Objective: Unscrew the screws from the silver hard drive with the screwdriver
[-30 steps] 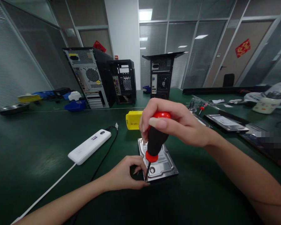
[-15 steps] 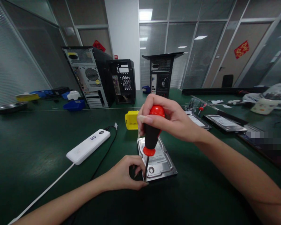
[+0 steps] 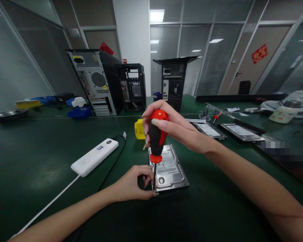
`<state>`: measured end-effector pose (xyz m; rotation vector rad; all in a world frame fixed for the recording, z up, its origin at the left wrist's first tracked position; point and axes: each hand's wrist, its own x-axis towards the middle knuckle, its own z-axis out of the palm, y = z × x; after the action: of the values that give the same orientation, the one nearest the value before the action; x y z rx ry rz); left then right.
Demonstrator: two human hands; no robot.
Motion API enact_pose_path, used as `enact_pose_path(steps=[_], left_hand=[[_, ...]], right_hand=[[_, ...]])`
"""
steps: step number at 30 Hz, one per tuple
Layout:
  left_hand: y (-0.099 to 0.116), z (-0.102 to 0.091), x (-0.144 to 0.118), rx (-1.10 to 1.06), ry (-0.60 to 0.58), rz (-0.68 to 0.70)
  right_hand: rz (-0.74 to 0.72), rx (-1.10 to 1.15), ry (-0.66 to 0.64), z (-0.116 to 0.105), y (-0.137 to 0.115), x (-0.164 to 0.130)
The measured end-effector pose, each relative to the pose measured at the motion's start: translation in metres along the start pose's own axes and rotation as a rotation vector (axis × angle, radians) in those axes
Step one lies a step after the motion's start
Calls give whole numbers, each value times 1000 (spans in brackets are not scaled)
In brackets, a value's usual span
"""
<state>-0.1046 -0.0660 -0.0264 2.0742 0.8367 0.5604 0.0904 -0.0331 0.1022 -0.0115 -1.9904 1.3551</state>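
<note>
A silver hard drive (image 3: 170, 169) lies flat on the green table in front of me, label side up. My right hand (image 3: 170, 122) is closed around the black and red handle of a screwdriver (image 3: 156, 139). The screwdriver stands nearly upright, its shaft reaching down to the drive's near left corner. At that corner my left hand (image 3: 135, 183) grips the drive's left edge, thumb at the near side and fingers curled behind. The thumb and fingertips lie close to the screwdriver tip. Whether a screw sits under the tip is hidden.
Beyond the drive stands a yellow bin (image 3: 139, 129), partly behind my right hand. A white power bank (image 3: 94, 157) with cables lies left. More hard drives (image 3: 241, 131) lie right, near another screwdriver (image 3: 217, 116). Computer cases (image 3: 98, 82) and a blue bin (image 3: 79, 113) stand at the back.
My right hand has shifted slightly left and turned on the handle, and the screwdriver stands more upright. The drive and my left hand have moved only a little left and up in view.
</note>
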Motion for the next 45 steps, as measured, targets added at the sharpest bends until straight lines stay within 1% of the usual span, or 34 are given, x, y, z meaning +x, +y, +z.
enact_pose_path(steps=[4,12,14,18,21,24,28,30,35,41,45], left_hand=[[-1,0,0,-32,-10,-1],[2,-1,0,-79,-11,-20],[2,-1,0,-91,-12,-10],[0,0,1,-116,-21,31],[2,0,3,-136,-21,47],[4,-1,4,-149,-15,57],[5,0,4,-168,-11,60],[4,0,3,-164,-14,50],[1,0,2,-131,-36,27],[0,-1,3,-120,-37,27],[1,-1,3,-132,-36,36]], right_hand=[[-70,-3,-13,1,3,2],[-132,160,11,5,15,6],[-116,218,14,6,16,6],[10,302,10,5,15,4],[33,266,27,4,14,4],[-7,263,32,4,15,5],[-56,293,-33,4,19,7],[-54,290,-52,5,21,7],[-42,277,-8,8,20,6],[10,268,-10,8,15,4],[-78,296,16,8,17,5]])
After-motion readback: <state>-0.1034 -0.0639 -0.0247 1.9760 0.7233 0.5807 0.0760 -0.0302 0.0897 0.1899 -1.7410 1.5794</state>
